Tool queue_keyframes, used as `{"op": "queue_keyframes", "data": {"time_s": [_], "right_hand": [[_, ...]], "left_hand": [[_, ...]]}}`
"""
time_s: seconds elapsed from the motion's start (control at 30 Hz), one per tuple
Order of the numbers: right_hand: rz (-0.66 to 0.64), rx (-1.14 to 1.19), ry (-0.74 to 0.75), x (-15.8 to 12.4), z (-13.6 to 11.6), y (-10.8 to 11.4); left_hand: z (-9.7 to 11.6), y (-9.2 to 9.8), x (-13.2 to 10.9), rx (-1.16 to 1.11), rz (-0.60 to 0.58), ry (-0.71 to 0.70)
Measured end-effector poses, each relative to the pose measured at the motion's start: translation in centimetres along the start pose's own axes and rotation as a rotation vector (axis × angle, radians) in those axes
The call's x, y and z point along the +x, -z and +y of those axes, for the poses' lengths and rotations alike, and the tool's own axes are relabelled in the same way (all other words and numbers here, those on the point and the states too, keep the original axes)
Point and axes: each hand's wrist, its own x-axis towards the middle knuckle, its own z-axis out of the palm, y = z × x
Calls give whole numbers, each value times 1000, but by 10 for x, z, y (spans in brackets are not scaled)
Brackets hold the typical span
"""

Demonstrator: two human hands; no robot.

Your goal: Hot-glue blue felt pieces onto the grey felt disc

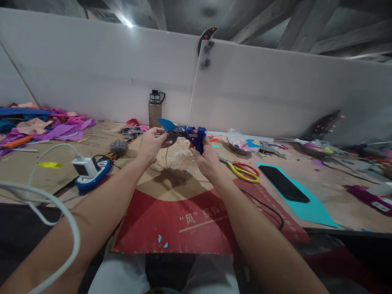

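Note:
My right hand is closed round the handle of a blue hot glue gun, held above the work board with its front toward the left. My left hand pinches a small dark grey piece with a pointed blue paper shape standing up from it. The front of the glue gun meets or overlaps this piece; whether they touch I cannot tell. A thin grey thread hangs below the piece. Beneath both hands lies a red and tan cardboard sheet.
Scissors and a black phone on turquoise paper lie to the right. A blue power strip with a white charger, a grey yarn ball and coloured scraps are left. A bottle stands behind. A white cable loops near my left arm.

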Motion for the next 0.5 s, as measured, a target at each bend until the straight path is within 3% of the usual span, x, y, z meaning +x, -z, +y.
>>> {"op": "queue_keyframes", "data": {"time_s": [0.5], "right_hand": [[25, 52, 13, 1, 1, 4]], "left_hand": [[5, 0, -2, -56, 37, -22]]}}
